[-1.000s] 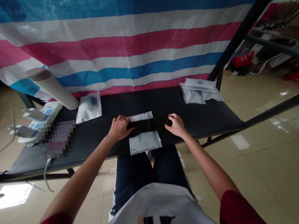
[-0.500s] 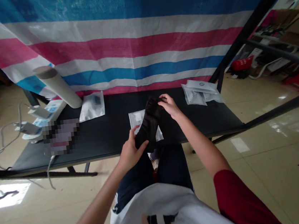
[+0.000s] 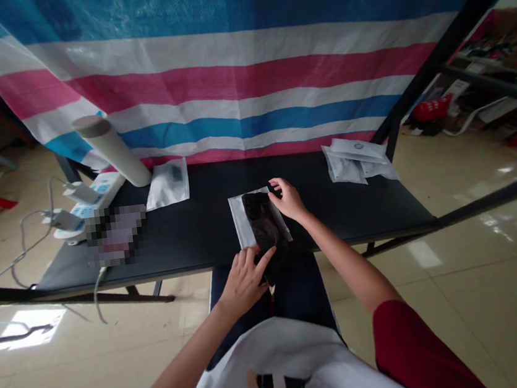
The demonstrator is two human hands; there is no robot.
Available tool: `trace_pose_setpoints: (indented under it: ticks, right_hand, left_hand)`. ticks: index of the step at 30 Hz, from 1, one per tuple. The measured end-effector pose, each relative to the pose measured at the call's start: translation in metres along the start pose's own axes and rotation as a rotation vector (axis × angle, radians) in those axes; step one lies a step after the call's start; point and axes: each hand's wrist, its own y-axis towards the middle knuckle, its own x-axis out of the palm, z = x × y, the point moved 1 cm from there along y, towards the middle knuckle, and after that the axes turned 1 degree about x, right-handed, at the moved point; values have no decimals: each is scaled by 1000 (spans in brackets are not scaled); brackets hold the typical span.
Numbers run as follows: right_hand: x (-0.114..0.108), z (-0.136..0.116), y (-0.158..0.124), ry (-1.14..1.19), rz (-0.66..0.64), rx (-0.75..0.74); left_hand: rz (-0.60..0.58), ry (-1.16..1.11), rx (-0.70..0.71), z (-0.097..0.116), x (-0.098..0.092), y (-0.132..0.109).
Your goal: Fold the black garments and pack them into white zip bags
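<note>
- A dark folded cloth (image 3: 265,230) lies on a flat white bag (image 3: 240,222) (its low end pokes past the edge of the black table (image 3: 353,205)).
- The left hand (image 3: 244,281) is spread on the cloth.
- The right hand (image 3: 288,200) pinches the bag's top corner.

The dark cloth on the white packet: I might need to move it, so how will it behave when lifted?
The dark cloth is probably floppy, since it seems to droop past the table edge under the left hand. It likely feels light, and its slight sheen suggests it could slide off the white packet.
</note>
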Motion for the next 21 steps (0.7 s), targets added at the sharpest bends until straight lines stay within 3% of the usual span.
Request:
trace_pose_setpoints:
  ticks: [2, 5, 9, 11, 15, 21]
  right_hand:
    - [-17, -9, -21, 27, 28, -54]
    - [-35, -25, -60, 11, -82, -149]
    - [-38, -38, -105, -95, -410, -252]
    - [-35, -37, -117, -127, -477, -258]
    - [-31, -25, -123, -29, -431, -231]
    - [-31, -18, -127, 132, -181, -191]
  left_hand:
    - [11, 21, 125, -9, 3, 5]
    - [-1, -54, 266, -21, 14, 12]
    - [27, -221, 255, -26, 25, 13]
    - [39, -314, 214, -25, 24, 11]
    - [51, -464, 57, -22, 13, 15]
    - [128, -537, -217, -24, 7, 49]
